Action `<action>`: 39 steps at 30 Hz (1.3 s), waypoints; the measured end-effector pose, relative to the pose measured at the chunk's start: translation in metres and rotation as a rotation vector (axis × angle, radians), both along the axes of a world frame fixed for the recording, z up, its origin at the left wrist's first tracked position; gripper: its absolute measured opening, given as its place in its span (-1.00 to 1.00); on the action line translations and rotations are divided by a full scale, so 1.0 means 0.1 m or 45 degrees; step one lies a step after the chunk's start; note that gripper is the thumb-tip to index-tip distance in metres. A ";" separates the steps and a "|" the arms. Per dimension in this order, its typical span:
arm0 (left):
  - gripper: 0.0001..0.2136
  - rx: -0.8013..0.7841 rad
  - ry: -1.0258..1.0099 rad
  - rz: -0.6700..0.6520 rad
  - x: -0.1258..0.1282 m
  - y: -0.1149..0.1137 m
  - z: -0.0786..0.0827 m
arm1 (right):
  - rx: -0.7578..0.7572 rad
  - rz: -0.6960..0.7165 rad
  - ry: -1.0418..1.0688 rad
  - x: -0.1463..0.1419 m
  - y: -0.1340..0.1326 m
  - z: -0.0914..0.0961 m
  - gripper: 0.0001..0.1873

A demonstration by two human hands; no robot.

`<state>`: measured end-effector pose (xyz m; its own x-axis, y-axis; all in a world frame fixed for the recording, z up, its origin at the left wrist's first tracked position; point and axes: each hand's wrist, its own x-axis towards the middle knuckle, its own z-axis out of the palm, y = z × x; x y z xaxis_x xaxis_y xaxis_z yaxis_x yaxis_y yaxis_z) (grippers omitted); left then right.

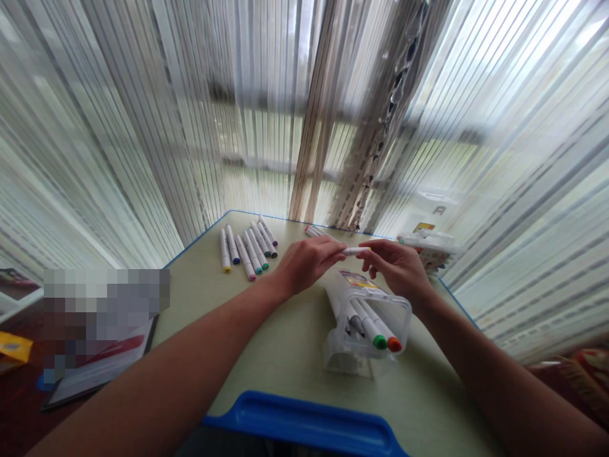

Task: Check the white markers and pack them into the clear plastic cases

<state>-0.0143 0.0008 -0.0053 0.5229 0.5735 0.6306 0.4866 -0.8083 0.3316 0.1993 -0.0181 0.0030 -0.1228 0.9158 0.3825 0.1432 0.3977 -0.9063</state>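
Over the table, a white marker (353, 251) lies level between my two hands, with a hint of yellow at its right end. My left hand (310, 259) pinches the left end, and the fingers of my right hand (398, 265) close around the right end. Just below them, a clear plastic case (335, 306) lies on its side, its open end facing me. Inside it are several markers, including one with a green end (379, 342) and one with an orange end (394, 344). Behind my left hand lies a red-ended marker (311, 231), partly hidden.
Several white markers (252, 249) with coloured ends lie in a loose row at the table's left. Another clear container (431, 244) stands at the back right, against the string curtain (266, 139). A blue tray (309, 416) edges the pale table (280, 355) near me.
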 end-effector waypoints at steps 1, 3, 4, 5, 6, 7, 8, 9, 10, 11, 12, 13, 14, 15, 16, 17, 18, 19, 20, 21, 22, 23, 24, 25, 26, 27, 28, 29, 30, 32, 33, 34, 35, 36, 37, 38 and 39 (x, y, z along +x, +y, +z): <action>-0.69 -0.029 -0.022 0.030 -0.01 0.02 -0.01 | -0.019 -0.032 0.032 0.01 0.01 -0.01 -0.65; -0.70 -0.101 -0.096 0.076 -0.02 0.06 -0.05 | -0.077 -0.103 0.116 0.04 0.05 -0.03 -0.63; -0.70 -0.151 -0.145 0.090 -0.02 0.08 -0.06 | -0.111 -0.134 0.158 0.06 0.06 -0.04 -0.63; -0.70 -0.212 -0.198 0.103 -0.02 0.09 -0.08 | -0.145 -0.160 0.201 0.08 0.08 -0.05 -0.64; -0.70 -0.282 -0.249 0.117 0.00 0.10 -0.10 | -0.179 -0.180 0.243 0.09 0.09 -0.06 -0.65; -0.69 -0.357 -0.294 0.134 0.02 0.10 -0.12 | -0.215 -0.192 0.283 0.11 0.11 -0.08 -0.66; -0.69 -0.434 -0.338 0.155 0.04 0.10 -0.14 | -0.251 -0.200 0.317 0.12 0.12 -0.08 -0.68; -0.68 -0.506 -0.381 0.179 0.07 0.10 -0.15 | -0.285 -0.208 0.345 0.12 0.12 -0.09 -0.70; -0.67 -0.570 -0.428 0.201 0.10 0.09 -0.17 | -0.317 -0.215 0.364 0.13 0.13 -0.09 -0.73; -0.66 -0.624 -0.477 0.216 0.13 0.08 -0.18 | -0.344 -0.223 0.378 0.13 0.13 -0.09 -0.76; -0.65 -0.666 -0.524 0.222 0.16 0.07 -0.19 | -0.368 -0.232 0.386 0.13 0.13 -0.09 -0.79; -0.65 -0.699 -0.562 0.221 0.18 0.06 -0.19 | -0.388 -0.243 0.393 0.13 0.13 -0.09 -0.81; -0.64 -0.722 -0.586 0.213 0.20 0.05 -0.20 | -0.406 -0.251 0.398 0.13 0.13 -0.09 -0.83; -0.64 -0.736 -0.599 0.204 0.21 0.04 -0.20 | -0.423 -0.254 0.402 0.13 0.13 -0.09 -0.84; -0.63 -0.743 -0.605 0.198 0.21 0.03 -0.19 | -0.438 -0.246 0.402 0.13 0.13 -0.09 -0.83; -0.63 -0.745 -0.606 0.194 0.21 0.02 -0.19 | -0.448 -0.228 0.397 0.13 0.13 -0.10 -0.82; -0.64 -0.740 -0.608 0.191 0.21 0.02 -0.19 | -0.456 -0.202 0.388 0.13 0.14 -0.11 -0.79; -0.64 -0.735 -0.612 0.186 0.21 0.02 -0.19 | -0.458 -0.172 0.376 0.13 0.14 -0.12 -0.76; -0.65 -0.730 -0.619 0.181 0.20 0.03 -0.19 | -0.455 -0.139 0.362 0.13 0.14 -0.13 -0.73; -0.65 -0.728 -0.626 0.174 0.20 0.03 -0.20 | -0.449 -0.108 0.346 0.13 0.14 -0.13 -0.70; -0.65 -0.728 -0.634 0.171 0.19 0.04 -0.20 | -0.441 -0.084 0.331 0.13 0.14 -0.14 -0.68; -0.65 -0.731 -0.641 0.171 0.19 0.05 -0.21 | -0.432 -0.067 0.319 0.13 0.14 -0.15 -0.66; -0.66 -0.738 -0.645 0.173 0.19 0.06 -0.22 | -0.425 -0.058 0.308 0.12 0.14 -0.15 -0.64; -0.66 -0.748 -0.645 0.171 0.18 0.07 -0.22 | -0.421 -0.055 0.298 0.12 0.13 -0.16 -0.64; -0.66 -0.758 -0.645 0.162 0.18 0.07 -0.23 | -0.421 -0.057 0.291 0.12 0.13 -0.16 -0.63; -0.66 -0.768 -0.644 0.147 0.18 0.08 -0.23 | -0.422 -0.060 0.285 0.12 0.13 -0.16 -0.63; -0.66 -0.776 -0.644 0.130 0.18 0.08 -0.24 | -0.425 -0.063 0.280 0.12 0.13 -0.16 -0.63; -0.66 -0.782 -0.643 0.114 0.18 0.08 -0.24 | -0.429 -0.067 0.276 0.11 0.13 -0.15 -0.64; -0.66 -0.783 -0.644 0.104 0.18 0.07 -0.24 | -0.433 -0.070 0.274 0.11 0.13 -0.15 -0.64; -0.67 -0.776 -0.643 0.106 0.18 0.07 -0.24 | -0.441 -0.074 0.289 0.10 0.12 -0.14 -0.65; -0.68 -0.776 -0.642 0.113 0.18 0.07 -0.24 | -0.448 -0.074 0.305 0.10 0.12 -0.14 -0.64; -0.70 -0.779 -0.642 0.121 0.19 0.08 -0.24 | -0.458 -0.076 0.326 0.09 0.12 -0.13 -0.64; -0.71 -0.789 -0.644 0.128 0.19 0.08 -0.24 | -0.472 -0.079 0.346 0.09 0.11 -0.12 -0.63; -0.72 -0.808 -0.652 0.130 0.19 0.08 -0.25 | -0.487 -0.082 0.364 0.09 0.11 -0.12 -0.62; -0.72 -0.838 -0.667 0.127 0.20 0.09 -0.25 | -0.500 -0.087 0.377 0.09 0.11 -0.11 -0.61; -0.73 -0.875 -0.689 0.118 0.21 0.09 -0.25 | -0.511 -0.090 0.387 0.09 0.11 -0.11 -0.61; -0.73 -0.918 -0.718 0.103 0.21 0.09 -0.25 | -0.517 -0.092 0.395 0.09 0.12 -0.10 -0.62</action>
